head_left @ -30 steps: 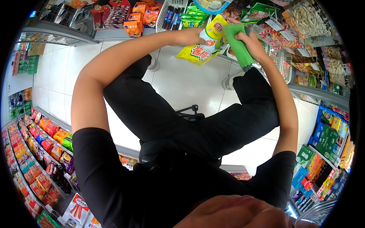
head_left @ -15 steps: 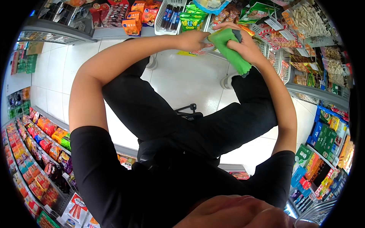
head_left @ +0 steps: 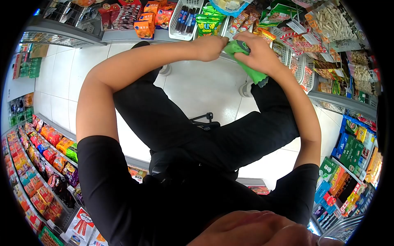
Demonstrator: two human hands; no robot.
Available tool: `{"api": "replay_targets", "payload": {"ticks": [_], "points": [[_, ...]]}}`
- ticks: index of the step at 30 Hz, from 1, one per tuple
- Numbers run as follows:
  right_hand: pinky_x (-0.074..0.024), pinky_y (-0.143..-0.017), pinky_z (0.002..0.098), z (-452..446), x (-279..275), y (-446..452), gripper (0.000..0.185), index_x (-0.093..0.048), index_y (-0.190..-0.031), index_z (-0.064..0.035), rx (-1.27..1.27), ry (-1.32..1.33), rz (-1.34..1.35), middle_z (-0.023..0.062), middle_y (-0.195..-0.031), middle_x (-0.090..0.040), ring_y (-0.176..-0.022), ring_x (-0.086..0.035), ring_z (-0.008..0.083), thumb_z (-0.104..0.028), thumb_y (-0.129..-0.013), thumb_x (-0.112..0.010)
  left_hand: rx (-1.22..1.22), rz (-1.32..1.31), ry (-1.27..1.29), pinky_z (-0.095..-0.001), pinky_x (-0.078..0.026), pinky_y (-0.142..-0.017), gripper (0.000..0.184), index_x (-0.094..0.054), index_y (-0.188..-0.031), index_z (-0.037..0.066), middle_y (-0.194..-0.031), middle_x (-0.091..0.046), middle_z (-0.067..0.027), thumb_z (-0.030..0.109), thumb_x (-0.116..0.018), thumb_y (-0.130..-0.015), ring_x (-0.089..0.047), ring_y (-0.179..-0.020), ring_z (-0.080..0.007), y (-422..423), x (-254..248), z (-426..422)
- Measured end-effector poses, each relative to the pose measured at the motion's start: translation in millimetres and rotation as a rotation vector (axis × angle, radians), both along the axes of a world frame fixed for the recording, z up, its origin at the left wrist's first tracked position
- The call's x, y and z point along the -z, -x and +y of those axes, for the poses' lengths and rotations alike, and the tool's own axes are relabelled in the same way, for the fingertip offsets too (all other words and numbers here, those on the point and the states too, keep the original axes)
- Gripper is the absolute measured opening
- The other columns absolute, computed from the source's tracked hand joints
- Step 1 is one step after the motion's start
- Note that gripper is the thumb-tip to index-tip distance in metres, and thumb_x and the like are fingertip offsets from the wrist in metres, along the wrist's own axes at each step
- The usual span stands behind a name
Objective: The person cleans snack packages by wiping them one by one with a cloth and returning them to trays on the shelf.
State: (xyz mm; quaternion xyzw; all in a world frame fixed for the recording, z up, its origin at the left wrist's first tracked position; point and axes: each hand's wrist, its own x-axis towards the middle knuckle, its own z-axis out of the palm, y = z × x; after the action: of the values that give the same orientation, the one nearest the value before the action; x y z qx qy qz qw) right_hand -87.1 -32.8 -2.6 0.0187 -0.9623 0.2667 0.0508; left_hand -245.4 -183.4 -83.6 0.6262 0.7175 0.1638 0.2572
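Note:
My right hand (head_left: 259, 52) is closed around a green cloth (head_left: 255, 74) with a dark grey edge. The cloth's lower end hangs toward my right knee. To its left, my left hand (head_left: 211, 48) has its fingers curled together, with the fingertips close to the cloth. What those fingers hold, if anything, is hidden. Both hands are at the front edge of a low snack shelf. Just beyond my left hand are green snack bags (head_left: 208, 24) and a white basket (head_left: 180, 34) of dark stick-shaped packets.
Orange snack packets (head_left: 144, 27) sit farther left on the shelf. Bagged nuts and seeds (head_left: 331, 22) fill the right side. Packaged goods line shelves (head_left: 53, 151) at the lower left and a rack (head_left: 349, 147) at the right. A small black stand (head_left: 204, 121) shows between my legs.
My right hand has drawn slightly down and turned, bunching the cloth. My left hand has shifted a little right. The yellow and red piece seen below it earlier is out of sight.

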Motion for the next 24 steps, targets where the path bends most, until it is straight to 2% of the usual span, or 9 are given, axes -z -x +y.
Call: {"api": "replay_targets", "payload": {"ticks": [2,7,13,16,19,22,24], "points": [[-0.0517,-0.090,0.0438,-5,-2,0,0.041,-0.064,-0.110,0.0034,-0.008,-0.024,-0.064,0.0204,-0.110,-0.067,-0.100,-0.065,0.0398,-0.020,-0.077,-0.068,-0.004,0.029,0.011,-0.0510,-0.053,-0.085,0.031,-0.053,-0.116,-0.001,-0.110,-0.068,-0.0234,0.000,-0.051,-0.085,-0.066,-0.106,-0.0423,-3,-4,-2],[-0.0527,-0.080,0.0460,-17,-2,0,0.037,-0.064,-0.104,0.0036,-0.021,-0.026,-0.026,0.0217,-0.095,-0.067,-0.086,-0.064,0.0421,-0.019,-0.076,-0.069,-0.004,0.027,0.075,-0.0514,-0.054,-0.085,0.038,-0.054,-0.123,0.001,-0.114,-0.068,-0.0227,0.001,-0.052,-0.084,-0.066,-0.108,-0.0413,-9,-17,-4],[-0.0512,-0.071,0.0460,-13,-6,2,0.031,-0.064,-0.095,0.0036,0.008,-0.014,0.013,0.0231,-0.084,-0.064,-0.078,-0.064,0.0422,-0.018,-0.074,-0.071,-0.048,-0.083,0.073,-0.0509,-0.053,-0.088,0.036,-0.059,-0.124,0.003,-0.113,-0.069,-0.0220,0.014,-0.057,-0.089,-0.066,-0.108,-0.0391,-8,-16,-2],[-0.0509,-0.069,0.0454,-11,-8,2,0.031,-0.065,-0.093,0.0036,0.072,-0.018,0.025,0.0239,-0.082,-0.064,-0.075,-0.064,0.0421,-0.019,-0.073,-0.073,-0.063,-0.196,0.033,-0.0481,-0.053,-0.089,0.034,-0.060,-0.120,0.003,-0.111,-0.069,-0.0209,0.022,-0.062,-0.092,-0.067,-0.102,-0.0411,-4,-8,5],[-0.0510,-0.069,0.0453,-9,-8,3,0.029,-0.066,-0.091,0.0038,0.090,-0.027,0.041,0.0234,-0.082,-0.065,-0.074,-0.064,0.0419,-0.019,-0.073,-0.073,0.005,-0.296,0.038,-0.0430,-0.052,-0.093,0.048,-0.055,-0.131,0.003,-0.122,-0.067,-0.0217,0.028,-0.067,-0.092,-0.066,-0.111,-0.0366,5,-2,8],[-0.0528,-0.073,0.0469,-7,-7,2,0.032,-0.068,-0.093,0.0039,0.080,-0.060,0.018,0.0225,-0.084,-0.066,-0.079,-0.065,0.0415,-0.022,-0.075,-0.073,0.092,-0.435,0.118,-0.0395,-0.049,-0.100,0.068,-0.043,-0.146,0.002,-0.140,-0.056,-0.0234,0.029,-0.070,-0.090,-0.060,-0.123,-0.0325,18,2,6],[-0.0536,-0.075,0.0476,-7,-7,2,0.032,-0.068,-0.094,0.0032,0.048,-0.091,0.016,0.0215,-0.085,-0.067,-0.082,-0.065,0.0408,-0.023,-0.076,-0.072,0.073,-0.448,0.300,-0.0395,-0.048,-0.104,0.079,-0.034,-0.153,0.001,-0.148,-0.047,-0.0238,0.027,-0.070,-0.088,-0.057,-0.127,-0.0314,32,-5,3]]}}
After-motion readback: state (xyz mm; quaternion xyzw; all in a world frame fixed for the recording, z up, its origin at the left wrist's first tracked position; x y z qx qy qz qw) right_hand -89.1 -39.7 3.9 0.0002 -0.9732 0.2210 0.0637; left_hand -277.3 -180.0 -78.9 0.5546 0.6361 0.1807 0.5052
